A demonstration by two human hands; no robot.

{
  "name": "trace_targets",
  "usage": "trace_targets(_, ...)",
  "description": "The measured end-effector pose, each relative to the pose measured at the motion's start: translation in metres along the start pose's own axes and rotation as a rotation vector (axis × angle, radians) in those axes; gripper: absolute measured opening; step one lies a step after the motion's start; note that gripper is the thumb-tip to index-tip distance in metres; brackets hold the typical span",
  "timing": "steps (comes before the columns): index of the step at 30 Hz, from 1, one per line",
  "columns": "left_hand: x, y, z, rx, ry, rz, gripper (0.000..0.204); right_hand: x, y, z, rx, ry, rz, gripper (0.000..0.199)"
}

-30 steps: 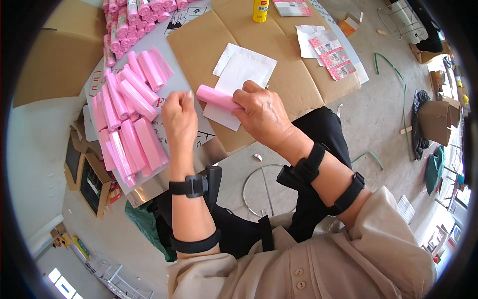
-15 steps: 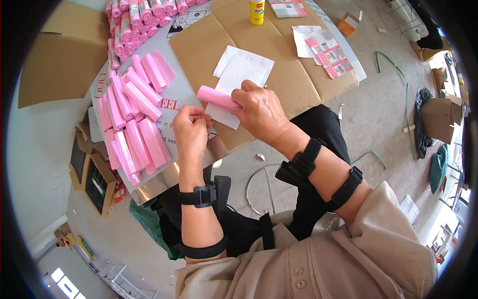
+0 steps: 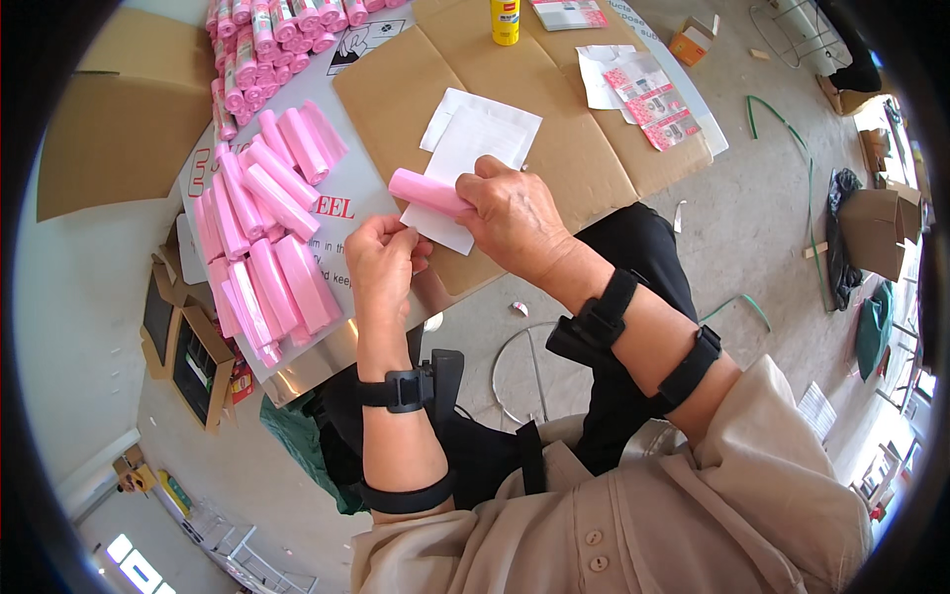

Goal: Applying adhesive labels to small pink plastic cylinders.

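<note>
Roughly fifteen pink rolls (image 3: pixel 267 228) lie heaped at left; one pink roll (image 3: pixel 426 191) is clamped in the right hand (image 3: pixel 515 213) over two white sheets (image 3: pixel 475 139). Left hand (image 3: pixel 381 259) seems pinched on something small, unclear. One yellow bottle (image 3: pixel 505 20) stands beyond.

Hidden and cut-off parts around the hands

The right hand (image 3: pixel 515 213) covers one end of the pink roll (image 3: pixel 427 192), and its fingertips are not visible. What the left hand (image 3: pixel 384 259) pinches is too small to tell. The white paper sheets (image 3: pixel 480 134) lie partly under the roll and hand. The upper pile of pink rolls (image 3: pixel 267 30) and the yellow bottle (image 3: pixel 505 22) are cut by the top edge.
</note>
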State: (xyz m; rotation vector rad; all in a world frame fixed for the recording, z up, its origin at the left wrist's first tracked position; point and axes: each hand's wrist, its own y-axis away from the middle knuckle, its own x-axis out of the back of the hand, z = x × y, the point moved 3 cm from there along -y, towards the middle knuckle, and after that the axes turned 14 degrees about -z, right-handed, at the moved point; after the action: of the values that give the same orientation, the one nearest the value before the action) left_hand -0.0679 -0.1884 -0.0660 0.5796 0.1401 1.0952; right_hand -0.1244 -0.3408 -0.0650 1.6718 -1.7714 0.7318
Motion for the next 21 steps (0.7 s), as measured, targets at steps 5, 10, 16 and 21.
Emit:
trace_targets(5, -0.009, 0.000, 0.003, 0.064, 0.018, -0.033, 0.012, 0.001, -0.001, 0.001, 0.012, 0.029, 0.006, 0.013)
trace_targets(10, -0.017, -0.004, 0.010, -0.028, 0.232, -0.028, 0.014, 0.002, -0.004, 0.001, 0.074, 0.041, -0.016, 0.010)
trace_targets(16, -0.023, -0.010, 0.013, -0.052, 0.150, -0.081, 0.013, 0.005, -0.004, 0.004, 0.105, 0.032, -0.063, 0.004)
trace_targets(21, -0.026, -0.016, 0.019, -0.134, -0.106, -0.021, 0.016, 0.007, -0.005, 0.004, 0.083, 0.003, -0.108, 0.005)
